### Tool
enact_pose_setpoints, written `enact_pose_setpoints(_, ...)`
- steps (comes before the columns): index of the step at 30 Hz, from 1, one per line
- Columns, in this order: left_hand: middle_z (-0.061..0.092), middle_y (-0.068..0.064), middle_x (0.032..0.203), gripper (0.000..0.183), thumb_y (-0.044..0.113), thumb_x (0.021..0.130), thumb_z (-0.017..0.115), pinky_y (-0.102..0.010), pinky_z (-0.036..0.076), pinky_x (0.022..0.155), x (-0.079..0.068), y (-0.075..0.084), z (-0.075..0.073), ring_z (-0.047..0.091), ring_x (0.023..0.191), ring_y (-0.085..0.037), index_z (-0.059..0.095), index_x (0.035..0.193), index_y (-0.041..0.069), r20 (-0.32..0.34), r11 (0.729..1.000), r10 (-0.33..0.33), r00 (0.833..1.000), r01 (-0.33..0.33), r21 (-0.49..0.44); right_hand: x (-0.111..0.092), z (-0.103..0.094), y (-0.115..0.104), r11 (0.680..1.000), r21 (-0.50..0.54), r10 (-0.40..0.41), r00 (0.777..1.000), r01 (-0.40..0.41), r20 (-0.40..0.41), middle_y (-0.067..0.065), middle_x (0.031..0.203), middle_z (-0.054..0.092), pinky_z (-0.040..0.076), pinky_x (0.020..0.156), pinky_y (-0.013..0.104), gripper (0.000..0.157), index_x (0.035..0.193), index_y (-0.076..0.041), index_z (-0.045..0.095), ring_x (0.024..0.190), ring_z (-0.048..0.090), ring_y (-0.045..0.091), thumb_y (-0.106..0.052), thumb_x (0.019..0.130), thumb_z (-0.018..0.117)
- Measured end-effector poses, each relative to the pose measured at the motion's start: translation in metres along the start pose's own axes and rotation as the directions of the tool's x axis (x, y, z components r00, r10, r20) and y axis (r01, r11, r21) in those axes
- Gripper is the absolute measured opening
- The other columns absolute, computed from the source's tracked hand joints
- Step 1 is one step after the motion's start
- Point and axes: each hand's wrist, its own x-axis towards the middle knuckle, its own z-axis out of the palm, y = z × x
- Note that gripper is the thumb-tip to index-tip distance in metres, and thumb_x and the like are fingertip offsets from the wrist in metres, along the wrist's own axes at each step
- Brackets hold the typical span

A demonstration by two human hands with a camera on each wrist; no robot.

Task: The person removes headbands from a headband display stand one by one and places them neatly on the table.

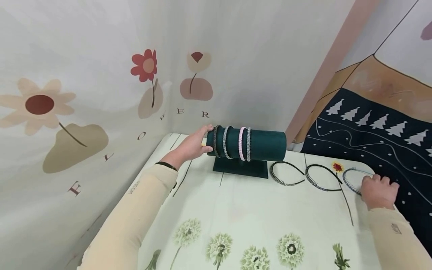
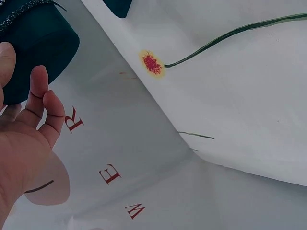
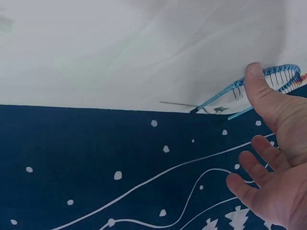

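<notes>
A dark green velvet headband stand (image 1: 269, 145) lies sideways on its flat base (image 1: 240, 168). Round its roll sit a dark glittery headband (image 1: 215, 141), a silver one (image 1: 225, 142), a pink one (image 1: 240, 144) and another silver one (image 1: 248, 144). My left hand (image 1: 191, 146) grips the roll's left end, thumb low on the near side and fingertips over the top. At the table's right edge, my right hand (image 1: 380, 192) is over a blue toothed headband (image 3: 223, 92). Its thumb overlaps the band in the right wrist view, while the other fingers are spread below, apart from it.
Two dark toothed headbands (image 1: 287, 184) lie between the stand and the blue one. A flower-printed cloth (image 1: 249, 213) covers the table. Printed fabric walls (image 1: 249, 67) rise behind and at left; navy fabric with white trees (image 1: 371, 138) hangs beyond the right edge.
</notes>
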Motion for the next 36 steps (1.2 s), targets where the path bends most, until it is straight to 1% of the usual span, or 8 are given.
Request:
enact_pose_setpoints(4,0.023,-0.003,0.180,0.087,0.026,0.104,0.073,-0.053,0.039,0.129,0.000,0.000,0.001,0.036,0.161,-0.033,0.019,0.172,0.019,0.007,1.000,-0.006,1.000,0.006,-0.003,-0.004,-0.006,0.003,0.997,0.073,0.035,0.999,-0.036,0.019,0.050,0.119,0.044,0.040,0.088,0.082,0.035,0.124,0.023,0.052,0.107,0.040,0.068,0.001,0.097,0.056)
enact_pose_setpoints(7,0.023,-0.003,0.180,0.086,0.026,0.104,0.073,-0.053,0.039,0.130,0.000,-0.002,0.002,0.036,0.161,-0.033,0.020,0.172,0.019,0.006,1.000,-0.015,1.000,0.015,0.000,-0.002,-0.015,0.000,0.980,0.175,0.085,0.996,-0.090,0.039,0.050,0.126,0.040,0.039,0.092,0.082,0.052,0.130,0.022,0.047,0.109,0.037,0.067,-0.009,0.095,0.070)
enact_pose_setpoints(10,0.022,-0.003,0.180,0.085,0.026,0.104,0.073,-0.053,0.038,0.130,0.000,-0.004,0.002,0.036,0.162,-0.033,0.022,0.171,0.019,0.000,1.000,-0.017,1.000,0.017,0.007,0.004,-0.025,-0.008,0.942,0.292,0.144,0.986,-0.164,0.086,0.051,0.136,0.036,0.042,0.095,0.080,0.078,0.140,0.018,0.042,0.114,0.037,0.066,-0.025,0.089,0.083)
enact_pose_setpoints(16,0.022,-0.004,0.181,0.084,0.026,0.104,0.073,-0.053,0.036,0.131,0.000,-0.004,0.003,0.034,0.162,-0.033,0.022,0.171,0.018,-0.001,1.000,-0.005,1.000,0.005,0.006,0.011,-0.046,-0.029,0.852,0.477,0.173,0.976,-0.217,0.134,0.048,0.162,0.019,0.039,0.108,0.082,0.096,0.161,0.010,0.025,0.139,0.028,0.070,-0.047,0.099,0.071)
enact_pose_setpoints(20,0.022,-0.003,0.180,0.084,0.026,0.104,0.072,-0.054,0.037,0.130,0.000,-0.004,0.003,0.034,0.162,-0.034,0.022,0.171,0.019,0.000,1.000,-0.008,1.000,0.008,0.010,0.015,-0.059,-0.053,0.809,0.570,0.126,0.990,-0.143,0.068,0.042,0.168,0.017,0.033,0.113,0.082,0.100,0.167,0.006,0.017,0.148,0.023,0.067,-0.057,0.104,0.063)
enact_pose_setpoints(25,0.021,-0.003,0.181,0.084,0.026,0.105,0.072,-0.054,0.036,0.131,0.000,-0.003,0.002,0.033,0.163,-0.034,0.022,0.171,0.019,0.000,1.000,-0.005,1.000,0.005,0.011,0.018,-0.080,-0.090,0.782,0.623,0.040,0.995,0.022,-0.086,0.035,0.172,0.021,0.031,0.117,0.081,0.097,0.169,0.001,0.015,0.154,0.021,0.062,-0.056,0.106,0.060)
enact_pose_setpoints(30,0.021,-0.003,0.181,0.084,0.026,0.105,0.072,-0.054,0.036,0.131,0.000,-0.002,0.003,0.032,0.163,-0.033,0.022,0.171,0.019,0.005,1.000,-0.010,1.000,0.010,0.005,0.022,-0.101,-0.134,0.808,0.561,-0.047,0.969,0.180,-0.243,0.031,0.171,0.029,0.030,0.120,0.079,0.099,0.170,-0.002,0.022,0.157,0.022,0.058,-0.052,0.100,0.072)
enact_pose_setpoints(36,0.022,-0.003,0.181,0.084,0.025,0.104,0.072,-0.054,0.036,0.131,0.000,-0.002,0.002,0.033,0.163,-0.034,0.022,0.171,0.019,0.001,1.000,-0.008,1.000,0.008,0.007,0.028,-0.123,-0.193,0.851,0.394,-0.215,0.914,0.348,-0.343,0.026,0.168,0.039,0.024,0.126,0.076,0.107,0.167,-0.005,0.032,0.158,0.026,0.051,-0.051,0.087,0.087)
